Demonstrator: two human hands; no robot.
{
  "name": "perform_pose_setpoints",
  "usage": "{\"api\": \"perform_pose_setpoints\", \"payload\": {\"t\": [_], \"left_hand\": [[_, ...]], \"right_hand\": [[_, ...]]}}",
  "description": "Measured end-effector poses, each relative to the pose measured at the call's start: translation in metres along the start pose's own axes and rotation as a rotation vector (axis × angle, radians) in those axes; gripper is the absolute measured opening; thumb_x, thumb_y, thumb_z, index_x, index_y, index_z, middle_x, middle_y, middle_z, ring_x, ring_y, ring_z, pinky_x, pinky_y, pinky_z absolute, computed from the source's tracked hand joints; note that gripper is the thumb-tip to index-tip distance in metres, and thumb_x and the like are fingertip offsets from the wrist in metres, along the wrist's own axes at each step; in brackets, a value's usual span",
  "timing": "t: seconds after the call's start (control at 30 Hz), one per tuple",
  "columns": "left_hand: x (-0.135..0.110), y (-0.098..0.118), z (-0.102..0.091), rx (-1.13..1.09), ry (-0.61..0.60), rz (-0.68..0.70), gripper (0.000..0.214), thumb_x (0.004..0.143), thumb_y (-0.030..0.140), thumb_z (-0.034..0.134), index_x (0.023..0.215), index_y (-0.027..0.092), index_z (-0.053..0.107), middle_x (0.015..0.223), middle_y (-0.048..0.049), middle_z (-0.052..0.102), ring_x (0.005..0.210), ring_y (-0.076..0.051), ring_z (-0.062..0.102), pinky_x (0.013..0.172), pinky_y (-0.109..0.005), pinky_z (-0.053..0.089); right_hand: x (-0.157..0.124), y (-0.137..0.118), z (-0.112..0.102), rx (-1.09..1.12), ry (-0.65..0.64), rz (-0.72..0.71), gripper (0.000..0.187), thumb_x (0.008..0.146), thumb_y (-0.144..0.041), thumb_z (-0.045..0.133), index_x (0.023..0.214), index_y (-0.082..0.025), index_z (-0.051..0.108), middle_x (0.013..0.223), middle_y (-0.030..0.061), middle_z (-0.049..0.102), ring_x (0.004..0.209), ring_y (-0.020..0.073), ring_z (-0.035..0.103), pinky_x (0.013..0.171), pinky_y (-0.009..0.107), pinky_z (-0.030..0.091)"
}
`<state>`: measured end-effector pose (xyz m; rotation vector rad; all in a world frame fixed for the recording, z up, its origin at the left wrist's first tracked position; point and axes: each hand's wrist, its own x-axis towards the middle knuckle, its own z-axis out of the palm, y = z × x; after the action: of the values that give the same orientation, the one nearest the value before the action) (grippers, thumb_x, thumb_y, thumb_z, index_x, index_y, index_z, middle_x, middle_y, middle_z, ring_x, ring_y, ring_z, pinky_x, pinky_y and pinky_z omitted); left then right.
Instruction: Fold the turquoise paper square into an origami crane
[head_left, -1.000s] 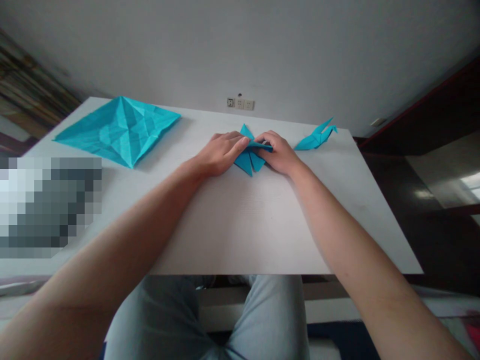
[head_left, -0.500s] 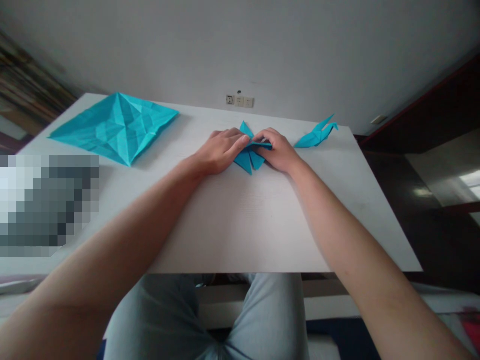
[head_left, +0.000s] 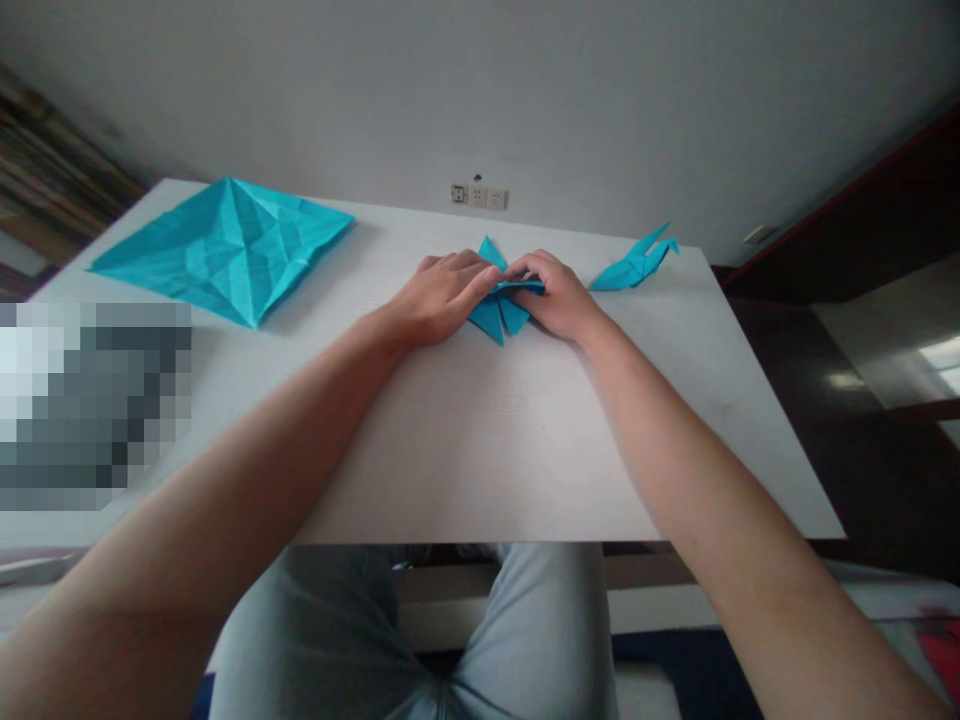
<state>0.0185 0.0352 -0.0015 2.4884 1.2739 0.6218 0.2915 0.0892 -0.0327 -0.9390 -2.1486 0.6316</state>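
Observation:
A partly folded piece of blue origami paper (head_left: 501, 317) lies on the table in the middle of the head view, its pointed flaps spreading out between my hands. My left hand (head_left: 448, 293) rests over its left side, with the thumb along a raised fold and the fingers pressing the paper down. From the right, my right hand (head_left: 559, 295) pinches a flap between thumb and fingers. Both palms cover part of the paper, so its full outline is hidden. Just beyond my right hand sits a finished blue paper crane (head_left: 637, 265).
A large creased sheet of blue paper (head_left: 251, 250) lies at the back left of the white table (head_left: 480, 450). A blurred-out object (head_left: 90, 405) stands at the left edge. Wall sockets (head_left: 478, 196) show behind the table.
The camera view has shifted very slightly. Both hands keep nearly the same place and grip on the origami paper.

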Motion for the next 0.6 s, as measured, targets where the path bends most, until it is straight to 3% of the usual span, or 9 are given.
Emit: {"api": "perform_pose_setpoints", "payload": {"t": [0.27,0.6], "left_hand": [[-0.0008,-0.0033,0.0022,-0.025,0.021,0.013,0.095,0.134,0.076,0.010,0.153,0.025,0.087,0.161,-0.0183,0.084,0.164,-0.043,0.073,0.142,-0.066,0.050],[-0.0008,-0.0020,0.0010,-0.018,0.002,0.013,0.094,0.134,0.076,0.012,0.154,0.023,0.087,0.166,-0.0231,0.083,0.167,-0.045,0.071,0.144,-0.071,0.048]], "right_hand": [[0.0001,0.0004,0.0004,0.000,0.002,0.006,0.018,0.099,-0.023,0.081,0.116,-0.027,0.088,0.130,0.0106,0.088,0.127,0.0356,0.079,0.121,0.054,0.062],[-0.0003,-0.0052,-0.0010,-0.005,-0.004,0.038,0.020,0.096,-0.021,0.083,0.114,-0.030,0.088,0.130,0.0090,0.088,0.128,0.0361,0.077,0.124,0.057,0.063]]}}
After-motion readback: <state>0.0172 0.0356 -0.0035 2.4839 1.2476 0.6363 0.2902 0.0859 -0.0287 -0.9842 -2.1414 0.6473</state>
